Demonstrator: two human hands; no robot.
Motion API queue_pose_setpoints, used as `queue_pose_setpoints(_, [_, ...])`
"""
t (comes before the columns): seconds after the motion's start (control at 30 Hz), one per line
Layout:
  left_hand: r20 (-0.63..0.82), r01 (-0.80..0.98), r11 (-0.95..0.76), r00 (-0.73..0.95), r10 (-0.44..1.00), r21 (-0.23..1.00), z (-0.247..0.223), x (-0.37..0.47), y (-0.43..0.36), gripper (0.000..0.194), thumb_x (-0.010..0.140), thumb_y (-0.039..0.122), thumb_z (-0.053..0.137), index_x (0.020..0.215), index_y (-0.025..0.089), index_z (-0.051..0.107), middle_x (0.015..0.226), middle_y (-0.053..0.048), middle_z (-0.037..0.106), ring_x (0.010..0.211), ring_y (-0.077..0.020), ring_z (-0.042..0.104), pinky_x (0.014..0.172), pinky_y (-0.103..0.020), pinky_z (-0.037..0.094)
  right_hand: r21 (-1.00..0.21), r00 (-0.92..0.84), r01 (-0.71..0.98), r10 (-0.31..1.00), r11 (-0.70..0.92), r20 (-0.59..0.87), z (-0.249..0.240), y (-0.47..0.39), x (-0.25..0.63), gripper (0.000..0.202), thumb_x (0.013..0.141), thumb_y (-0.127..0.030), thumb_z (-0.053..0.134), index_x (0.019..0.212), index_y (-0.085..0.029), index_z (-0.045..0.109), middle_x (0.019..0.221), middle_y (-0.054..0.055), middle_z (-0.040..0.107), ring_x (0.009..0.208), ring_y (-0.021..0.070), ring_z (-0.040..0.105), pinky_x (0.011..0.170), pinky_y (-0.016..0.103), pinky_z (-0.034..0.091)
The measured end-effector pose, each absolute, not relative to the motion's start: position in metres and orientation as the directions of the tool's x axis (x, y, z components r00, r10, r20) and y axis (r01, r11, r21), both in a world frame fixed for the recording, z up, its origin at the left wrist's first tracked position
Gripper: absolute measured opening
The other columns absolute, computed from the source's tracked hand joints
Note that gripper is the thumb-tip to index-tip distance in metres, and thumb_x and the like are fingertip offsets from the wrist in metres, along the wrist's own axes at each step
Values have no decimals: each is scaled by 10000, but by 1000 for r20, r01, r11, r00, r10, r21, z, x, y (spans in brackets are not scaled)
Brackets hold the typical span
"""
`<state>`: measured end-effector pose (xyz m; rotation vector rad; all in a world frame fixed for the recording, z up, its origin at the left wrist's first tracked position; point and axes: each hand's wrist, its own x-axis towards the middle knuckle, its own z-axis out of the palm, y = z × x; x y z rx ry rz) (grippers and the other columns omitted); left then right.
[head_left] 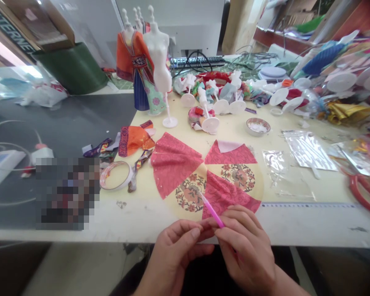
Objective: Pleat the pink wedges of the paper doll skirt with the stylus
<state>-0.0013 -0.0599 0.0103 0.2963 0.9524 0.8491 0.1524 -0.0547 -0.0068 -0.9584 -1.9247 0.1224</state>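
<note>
In front of me on the table lies a round piece of pale yellow fabric [215,167] with flower motifs and dark pink patterned wedges [177,166]. My right hand [249,244] grips a pink pen-like tool [213,211], whose pale pointed tip slants up and left over the fabric. Beside it, my left hand [180,248] is closed in a pinch at the table's front edge, and its fingertips almost meet those of the right hand. Whatever the left fingertips hold, if anything, is too small to make out. Small pale dots line the left wedge's outer edge.
Left of the fabric are a tape roll [116,175] and orange cloth scraps [134,139]. White doll stands [158,53], one dressed in orange [132,61], rise behind. A small round dish [258,126], clear plastic bags [308,150] and a ruler [308,207] lie to the right.
</note>
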Motion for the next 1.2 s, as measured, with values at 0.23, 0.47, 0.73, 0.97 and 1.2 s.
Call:
queue_pose_setpoints(0.23, [-606, -478, 658, 284, 743, 582, 11, -1, -61, 70, 760, 208, 671, 757, 138, 678, 911, -84, 720, 877, -193, 647, 749, -291, 526, -407, -254, 598, 645, 690, 720, -8, -57, 154, 228, 711, 42, 511, 819, -152, 564, 847, 44, 692, 806, 159, 595, 809, 379, 479])
queue_pose_setpoints(0.47, [-628, -453, 660, 245, 739, 599, 10, -2, -62, 105, 729, 233, 699, 745, 134, 669, 899, -96, 718, 879, -206, 645, 742, -295, 524, -359, -267, 634, 629, 685, 730, -12, -59, 156, 173, 755, 1, 512, 804, -152, 576, 842, 51, 693, 819, 168, 605, 815, 391, 485])
queue_pose_setpoints(0.73, [-625, -441, 662, 251, 739, 606, 12, -2, -62, 112, 737, 244, 690, 752, 135, 668, 899, -100, 716, 920, -226, 639, 745, -302, 521, -363, -269, 641, 641, 676, 719, -15, -59, 157, 172, 765, -8, 510, 812, -159, 577, 846, 46, 694, 832, 168, 609, 827, 398, 484])
queue_pose_setpoints(0.97, [-633, -441, 652, 214, 744, 617, 14, -1, -61, 121, 711, 249, 707, 721, 136, 667, 886, -99, 716, 894, -228, 646, 724, -302, 522, -365, -259, 635, 633, 681, 730, -14, -57, 157, 187, 744, 7, 509, 811, -152, 581, 803, 45, 693, 800, 170, 602, 799, 392, 489])
queue_pose_setpoints(1.2, [-620, -437, 634, 198, 759, 637, 15, -1, -59, 105, 711, 239, 703, 712, 144, 659, 916, -90, 710, 943, -247, 636, 718, -305, 527, -540, -180, 569, 735, 620, 654, -7, -54, 159, 269, 730, 25, 502, 901, -172, 567, 755, 38, 656, 756, 171, 601, 738, 383, 506])
